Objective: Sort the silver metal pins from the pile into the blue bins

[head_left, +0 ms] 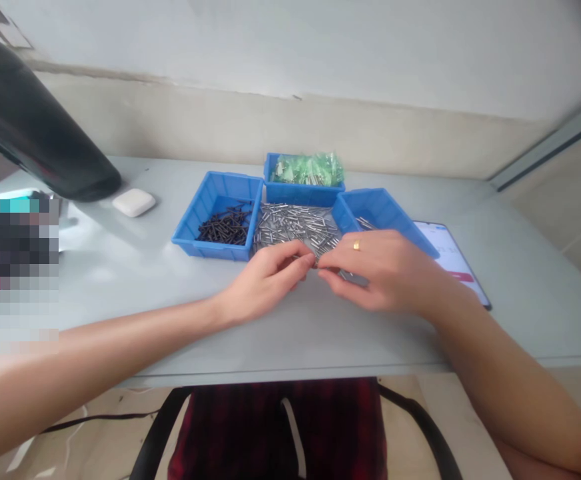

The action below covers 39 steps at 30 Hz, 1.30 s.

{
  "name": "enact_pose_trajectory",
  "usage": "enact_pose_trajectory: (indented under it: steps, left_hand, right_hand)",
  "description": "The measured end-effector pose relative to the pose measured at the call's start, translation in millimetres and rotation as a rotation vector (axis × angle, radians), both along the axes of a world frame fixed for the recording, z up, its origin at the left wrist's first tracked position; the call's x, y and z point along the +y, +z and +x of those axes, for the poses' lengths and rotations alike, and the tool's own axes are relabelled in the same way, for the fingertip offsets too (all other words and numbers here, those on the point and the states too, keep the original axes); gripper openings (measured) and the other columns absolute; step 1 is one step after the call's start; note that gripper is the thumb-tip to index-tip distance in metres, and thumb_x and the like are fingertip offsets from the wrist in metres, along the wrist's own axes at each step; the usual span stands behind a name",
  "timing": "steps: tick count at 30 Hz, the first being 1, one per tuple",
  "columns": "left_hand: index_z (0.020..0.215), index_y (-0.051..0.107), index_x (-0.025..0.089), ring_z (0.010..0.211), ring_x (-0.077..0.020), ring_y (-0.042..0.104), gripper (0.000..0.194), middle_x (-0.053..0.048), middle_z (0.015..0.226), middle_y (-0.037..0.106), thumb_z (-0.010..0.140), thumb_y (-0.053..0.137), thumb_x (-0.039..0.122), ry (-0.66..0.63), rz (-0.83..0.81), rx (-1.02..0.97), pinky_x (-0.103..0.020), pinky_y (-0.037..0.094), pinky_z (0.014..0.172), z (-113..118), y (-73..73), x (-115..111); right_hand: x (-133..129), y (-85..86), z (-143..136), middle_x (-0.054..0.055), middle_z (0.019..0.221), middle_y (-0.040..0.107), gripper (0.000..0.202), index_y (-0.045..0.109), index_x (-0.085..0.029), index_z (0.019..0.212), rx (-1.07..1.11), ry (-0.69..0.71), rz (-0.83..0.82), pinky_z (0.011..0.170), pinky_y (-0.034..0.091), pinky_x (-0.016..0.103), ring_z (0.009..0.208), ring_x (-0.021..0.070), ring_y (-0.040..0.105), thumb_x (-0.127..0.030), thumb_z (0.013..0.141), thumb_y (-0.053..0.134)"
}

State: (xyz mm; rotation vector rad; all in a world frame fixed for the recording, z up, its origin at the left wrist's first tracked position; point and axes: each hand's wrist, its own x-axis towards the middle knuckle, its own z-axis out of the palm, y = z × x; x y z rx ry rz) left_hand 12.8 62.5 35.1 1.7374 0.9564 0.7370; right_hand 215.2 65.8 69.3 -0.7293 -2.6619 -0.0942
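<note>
My left hand and my right hand meet fingertip to fingertip just in front of a pile of small silver metal pins on the table. Thumb and forefinger are pinched on both hands. Whatever lies between the tips is too small to name. To the left stands a blue bin with dark screws in it. A second blue bin, partly covered by my right hand, has a few silver pieces inside.
Behind the pile, a third blue bin holds a green plastic bag of metal parts. A phone lies under the right bin's edge. At the left are a white case and a large black cylinder. A wall rises behind the table.
</note>
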Motion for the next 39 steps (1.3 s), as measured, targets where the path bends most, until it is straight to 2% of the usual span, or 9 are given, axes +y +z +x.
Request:
enact_pose_trajectory:
  steps: [9, 39]
  left_hand:
    - [0.079, 0.057, 0.015, 0.061, -0.0097, 0.046, 0.029, 0.002, 0.066, 0.052, 0.093, 0.043, 0.036, -0.008, 0.018, 0.01, -0.022, 0.037, 0.057, -0.1, -0.9, -0.4]
    - [0.077, 0.055, 0.015, 0.06, -0.0089, 0.045, 0.028, 0.003, 0.064, 0.05, 0.093, 0.043, 0.034, -0.002, 0.027, 0.015, -0.02, 0.037, 0.055, 0.6, 0.2, -0.5]
  right_hand:
    - [0.3, -0.6, -0.1, 0.003, 0.072, 0.066, 0.021, 0.065, -0.018, 0.087, -0.003, -0.009, -0.02, 0.061, 0.037, 0.027, 0.068, 0.015, 0.059, -0.024, 0.092, 0.046]
    - [0.6, -0.7, -0.2, 0.003, 0.073, 0.067, 0.022, 0.065, -0.018, 0.086, -0.01, -0.014, -0.01, 0.061, 0.038, 0.027, 0.068, 0.0151, 0.06, -0.024, 0.092, 0.045]
